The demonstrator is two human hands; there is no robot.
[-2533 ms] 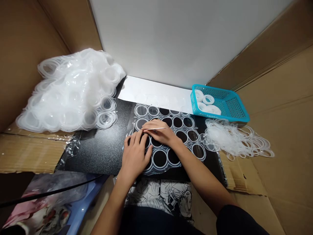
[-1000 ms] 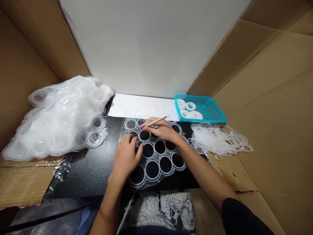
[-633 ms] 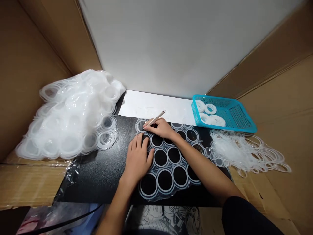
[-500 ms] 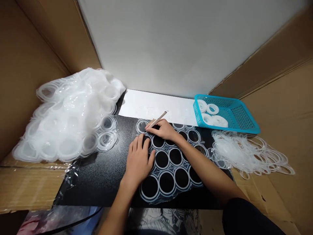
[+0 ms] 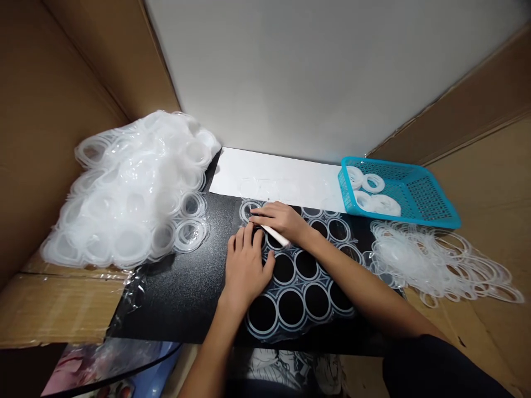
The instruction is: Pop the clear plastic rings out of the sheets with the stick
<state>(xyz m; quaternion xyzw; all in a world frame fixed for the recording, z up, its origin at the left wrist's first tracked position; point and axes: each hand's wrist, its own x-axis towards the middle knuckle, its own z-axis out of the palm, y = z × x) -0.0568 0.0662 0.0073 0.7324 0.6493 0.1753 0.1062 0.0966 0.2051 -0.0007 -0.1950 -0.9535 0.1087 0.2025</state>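
A clear plastic sheet with rows of white-edged rings (image 5: 277, 289) lies on the black tabletop (image 5: 178, 298). My left hand (image 5: 248, 265) rests on the sheet's left side, palm down, fingers spread. At the sheet's far left corner, my right hand (image 5: 288, 222) grips a slim whitish pen-like stick (image 5: 275, 236). One end of the stick is near the edge of the corner ring (image 5: 244, 213); the other slants back toward me beneath the hand. Its tip is too small to make out.
Left stands a heap of ringed plastic sheets (image 5: 133, 193). A blue basket (image 5: 415, 221) at the back right holds several white rings (image 5: 388, 205). Thin ring-shaped plastic strips (image 5: 398, 254) lie in front of it. White paper (image 5: 282, 179) lies along the back wall, cardboard (image 5: 62, 315) at the sides.
The stick has swung from pointing up and away to slanting down toward me, as my right hand turned over. My left hand stays on the sheet. The whole view shifted slightly.
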